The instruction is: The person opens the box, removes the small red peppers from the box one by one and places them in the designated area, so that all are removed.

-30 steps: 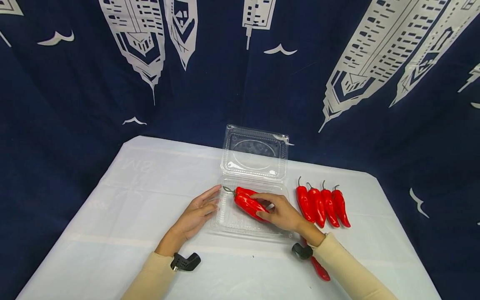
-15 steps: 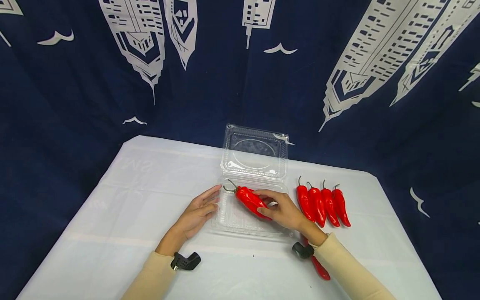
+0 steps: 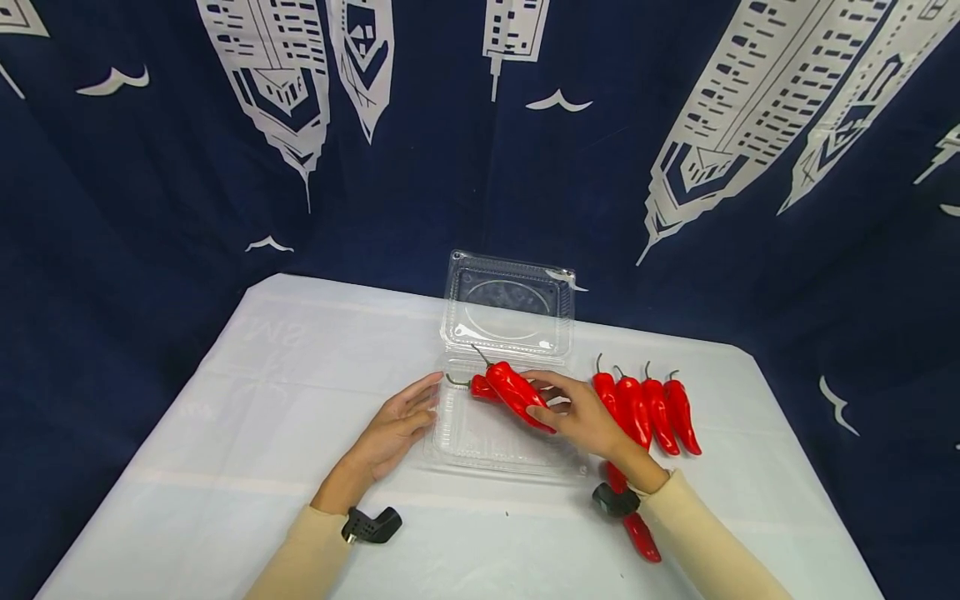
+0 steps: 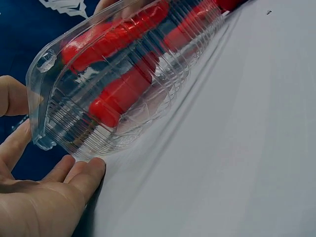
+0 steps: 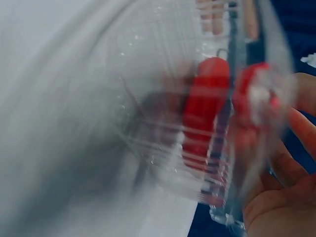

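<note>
My right hand (image 3: 577,412) pinches a red chili pepper (image 3: 517,393) by its lower part, thumb on the near side, over a clear plastic clamshell box (image 3: 487,446). Its curved stem points to the upper left. A second red pepper (image 3: 482,388) lies inside the box along the back, partly covered by the held one. Through the box wall in the left wrist view, the held pepper (image 4: 116,42) appears above the lying pepper (image 4: 126,91). Beside the box's left side rests my left hand (image 3: 393,429), fingers extended, fingertips at the wall. Blur softens the right wrist view.
The hinged clear lid (image 3: 510,304) stands raised behind the box. Right of the box, several red peppers (image 3: 656,408) lie in a row, stems away from me. Another pepper (image 3: 641,537) lies nearer, partly hidden by my right wrist. A white cloth (image 3: 225,467) covers the table.
My right hand has moved right and slightly away from me with the pepper, whose stem has swung upward. More of the pepper lying in the box now shows. The left hand has stayed still.
</note>
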Demonstrator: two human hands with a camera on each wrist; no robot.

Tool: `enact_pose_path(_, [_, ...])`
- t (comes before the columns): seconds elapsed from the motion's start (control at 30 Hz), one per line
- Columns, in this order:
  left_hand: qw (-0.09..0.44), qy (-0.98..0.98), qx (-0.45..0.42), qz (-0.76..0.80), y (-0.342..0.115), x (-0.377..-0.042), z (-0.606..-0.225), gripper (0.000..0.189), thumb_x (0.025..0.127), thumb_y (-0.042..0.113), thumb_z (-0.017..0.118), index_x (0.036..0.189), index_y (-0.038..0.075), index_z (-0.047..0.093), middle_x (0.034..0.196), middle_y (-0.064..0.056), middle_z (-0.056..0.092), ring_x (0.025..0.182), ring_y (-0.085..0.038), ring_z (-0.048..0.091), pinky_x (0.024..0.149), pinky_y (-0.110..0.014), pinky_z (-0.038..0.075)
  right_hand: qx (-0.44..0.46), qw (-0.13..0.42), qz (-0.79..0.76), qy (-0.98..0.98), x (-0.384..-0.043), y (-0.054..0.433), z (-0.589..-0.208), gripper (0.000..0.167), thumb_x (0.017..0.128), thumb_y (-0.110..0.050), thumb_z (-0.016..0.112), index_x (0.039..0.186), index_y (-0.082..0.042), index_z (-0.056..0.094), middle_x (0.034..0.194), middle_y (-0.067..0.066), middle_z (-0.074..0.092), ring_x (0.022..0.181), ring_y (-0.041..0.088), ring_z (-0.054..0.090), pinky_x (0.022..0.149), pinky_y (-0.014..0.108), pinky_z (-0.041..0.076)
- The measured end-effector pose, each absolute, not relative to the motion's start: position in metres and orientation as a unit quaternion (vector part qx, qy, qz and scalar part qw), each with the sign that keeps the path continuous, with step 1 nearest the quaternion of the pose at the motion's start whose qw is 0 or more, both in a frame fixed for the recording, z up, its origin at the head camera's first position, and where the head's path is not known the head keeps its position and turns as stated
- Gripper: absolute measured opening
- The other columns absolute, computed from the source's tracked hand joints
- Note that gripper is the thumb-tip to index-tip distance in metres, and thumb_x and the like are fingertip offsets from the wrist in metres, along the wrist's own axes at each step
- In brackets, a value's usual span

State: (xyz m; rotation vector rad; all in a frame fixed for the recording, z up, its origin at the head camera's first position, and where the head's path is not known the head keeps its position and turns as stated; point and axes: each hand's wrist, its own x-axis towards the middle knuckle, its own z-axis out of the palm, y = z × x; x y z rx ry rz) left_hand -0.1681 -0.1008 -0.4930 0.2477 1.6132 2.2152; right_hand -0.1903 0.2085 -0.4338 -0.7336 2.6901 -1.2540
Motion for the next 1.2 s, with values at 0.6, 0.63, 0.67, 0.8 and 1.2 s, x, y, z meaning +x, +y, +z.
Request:
enact_pose_path(0.6, [0.194, 0.566, 0.09, 0.796, -0.1, -0.167, -0.494, 0.067, 0.096, -0.003, 0.049, 0.158, 0.013, 0.029, 0.166, -0.017, 0.015, 0.155, -0.033, 0.011, 0.124, -0.048, 0.016, -0.189, 0.001, -0.435, 0.881, -0.159, 0.244, -0.424, 0.054, 0.087, -0.018, 0.078, 0.138, -0.02, 0.059, 0.123, 0.011, 0.068, 0.102, 0.027, 0.067, 0.078, 0.021, 0.058])
enact_pose_path(0.63, [0.194, 0.567, 0.092, 0.796, -0.1, -0.167, -0.494, 0.067, 0.097, -0.003, 0.049, 0.158, 0.013, 0.029, 0.166, -0.017, 0.015, 0.155, -0.033, 0.011, 0.124, -0.048, 0.016, -0.186, -0.002, -0.435, 0.881, -0.157, 0.246, -0.424, 0.054, 0.087, -0.017, 0.078, 0.138, -0.02, 0.06, 0.122, 0.011, 0.067, 0.101, 0.027, 0.067, 0.077, 0.021, 0.059])
enact_pose_path(0.67, [0.194, 0.567, 0.093, 0.795, -0.1, -0.167, -0.494, 0.067, 0.097, -0.003, 0.049, 0.158, 0.013, 0.029, 0.166, -0.017, 0.015, 0.155, -0.033, 0.011, 0.124, -0.048, 0.016, -0.184, -0.006, -0.434, 0.882, -0.155, 0.247, -0.425, 0.054, 0.087, -0.017, 0.078, 0.138, -0.019, 0.06, 0.122, 0.012, 0.067, 0.101, 0.027, 0.067, 0.076, 0.021, 0.059])
enact_pose_path(0.8, [0.195, 0.569, 0.095, 0.793, -0.101, -0.167, -0.495, 0.066, 0.097, -0.003, 0.049, 0.158, 0.014, 0.03, 0.166, -0.017, 0.014, 0.155, -0.032, 0.011, 0.124, -0.048, 0.016, -0.175, -0.014, -0.435, 0.883, -0.145, 0.251, -0.426, 0.055, 0.086, -0.015, 0.079, 0.137, -0.016, 0.059, 0.122, 0.013, 0.067, 0.101, 0.029, 0.066, 0.074, 0.024, 0.06])
enact_pose_path(1.2, [0.195, 0.568, 0.093, 0.794, -0.101, -0.168, -0.494, 0.066, 0.097, -0.003, 0.05, 0.158, 0.014, 0.03, 0.165, -0.017, 0.015, 0.155, -0.033, 0.011, 0.124, -0.05, 0.016, -0.156, -0.072, -0.396, 0.902, -0.117, 0.265, -0.423, 0.056, 0.085, -0.013, 0.08, 0.137, -0.02, 0.06, 0.125, 0.005, 0.065, 0.098, 0.025, 0.066, 0.077, 0.023, 0.06])
